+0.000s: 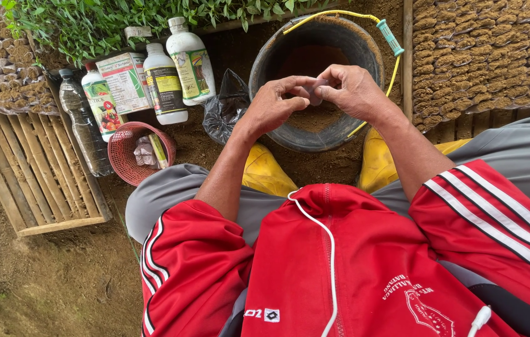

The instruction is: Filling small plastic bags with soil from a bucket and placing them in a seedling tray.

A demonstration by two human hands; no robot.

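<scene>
A: Packet [316,85]: a small, pale, translucent piece, pinched between both hands above the bucket [277,59]. Most of it is hidden by fingers, so its shape cannot be told.

B: State of the grip?

A: Left hand [275,105] has thumb and forefinger pressed together on the packet's left end; right hand [353,92] closes on its right end, the other fingers curled. The fingertips of both hands meet at the packet.

B: The bucket?

A: Black, round, with a yellow wire handle bearing a teal grip at 1 o'clock; brown soil lies in its bottom. It stands on the ground between two yellow boots [267,171].

B: Surroundings?

A: At 9 o'clock of the bucket, touching it, a black bag [222,109]. Farther toward 9 o'clock, white bottles [177,68], a carton and a clear bottle [84,128] stand in a row, with a red basket [124,150] in front of them. Green seedlings [109,22] fill 11 o'clock; soil-filled trays [490,53] lie at 2 o'clock.
</scene>
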